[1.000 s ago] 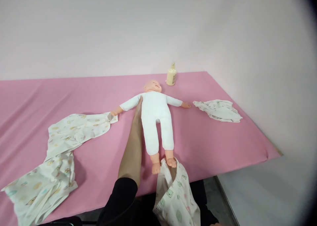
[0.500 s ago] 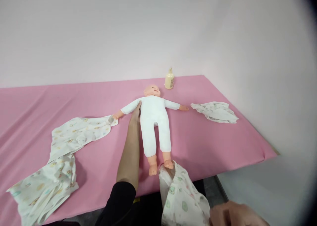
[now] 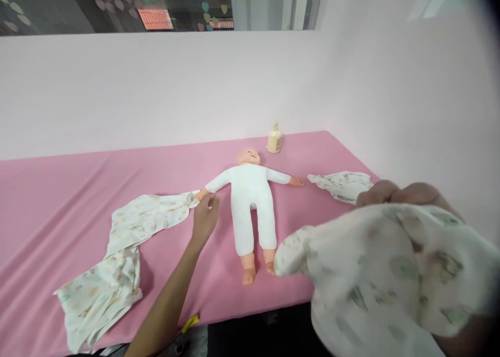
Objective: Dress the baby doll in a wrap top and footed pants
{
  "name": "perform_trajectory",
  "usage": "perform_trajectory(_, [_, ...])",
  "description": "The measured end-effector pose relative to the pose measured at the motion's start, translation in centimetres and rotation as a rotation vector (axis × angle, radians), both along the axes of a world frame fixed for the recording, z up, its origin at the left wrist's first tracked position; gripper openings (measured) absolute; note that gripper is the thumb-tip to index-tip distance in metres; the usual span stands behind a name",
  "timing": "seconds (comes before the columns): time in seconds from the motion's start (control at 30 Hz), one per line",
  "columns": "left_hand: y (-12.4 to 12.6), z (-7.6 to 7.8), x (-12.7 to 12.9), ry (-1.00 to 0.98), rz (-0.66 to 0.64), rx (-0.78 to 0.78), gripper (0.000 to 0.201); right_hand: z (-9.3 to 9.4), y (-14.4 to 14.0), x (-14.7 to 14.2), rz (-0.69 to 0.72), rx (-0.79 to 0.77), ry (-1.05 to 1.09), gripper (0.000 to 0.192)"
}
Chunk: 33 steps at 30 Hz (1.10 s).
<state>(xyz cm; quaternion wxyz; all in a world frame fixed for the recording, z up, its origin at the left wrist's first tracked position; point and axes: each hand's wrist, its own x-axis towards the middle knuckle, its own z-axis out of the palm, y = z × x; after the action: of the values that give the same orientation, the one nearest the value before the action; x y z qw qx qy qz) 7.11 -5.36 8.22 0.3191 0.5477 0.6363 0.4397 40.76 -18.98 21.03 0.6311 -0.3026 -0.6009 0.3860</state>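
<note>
1. Because the printed garment (image 3: 383, 263) hangs close to the camera and is blurred, its shape is hard to make out; it is bunched, and its far side fades into the dark right edge, while the bottom is cut off by the frame.
2. The right hand (image 3: 398, 193) shows only as bent knuckles over the garment's upper edge; it is closed on the fabric, its fingertips hidden behind the folds.
3. The left hand (image 3: 205, 219) has its fingers half curled beside the outstretched hand of the doll (image 3: 252, 200); whether it grips or touches that hand, I cannot tell.
4. One of the doll's feet is partly covered from view by the garment, and the folded cloth (image 3: 341, 185) is partly hidden behind the right hand.
5. Half a second ago the left hand was under the doll's arm, against its side; now it is further out, near the doll's hand. The garment, then low at the doll's foot, is raised to the right, and more of the window (image 3: 258, 2) shows.
6. The doll lies on its back on the pink-covered desk (image 3: 219, 286), head toward the wall, feet toward the person, long axis running away from them, arms spread.
7. The garment, held above the desk's near right part, has a narrow end pointing left toward the doll's feet; its long axis is unclear.
</note>
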Motion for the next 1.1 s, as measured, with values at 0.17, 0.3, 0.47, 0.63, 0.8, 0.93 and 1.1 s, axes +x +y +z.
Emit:
perform_trajectory(0.17, [-6.6, 3.3, 4.0, -0.594, -0.702, -0.373, 0.050, 0.3, 0.6, -1.6, -0.034, 0.316, -0.295, 0.024])
perform_trajectory(0.3, [-7.1, 3.7, 8.2, -1.060, -0.760, -0.499, 0.051, -0.8, -0.4, -3.3, 0.469, 0.337, -0.702, 0.040])
perform_trajectory(0.47, [-6.4, 3.3, 9.3, -1.017, -0.544, -0.456, 0.036, -2.6, -0.6, -1.2, 0.630, 0.081, -0.908, 0.036])
perform_trajectory(0.63, [-6.5, 5.2, 8.5, -0.951, -0.538, -0.356, 0.033, -5.7, 2.4, 1.8, 0.315, -0.327, -0.831, 0.062])
perform_trajectory(0.8, [-6.6, 7.2, 7.6, -0.805, -0.639, -0.247, 0.032, -6.6, 4.5, -0.3, 0.152, -0.342, -0.747, 0.062])
perform_trajectory(0.93, [-6.8, 8.6, 6.6, -0.683, -0.565, -0.201, 0.041, -6.0, 4.8, -1.7, 0.192, -0.405, -0.719, 0.038])
perform_trajectory(1.1, [-7.2, 10.0, 4.5, -0.330, -0.424, -0.037, 0.074, -5.7, 5.3, -0.4, 0.163, -0.359, -0.700, 0.034])
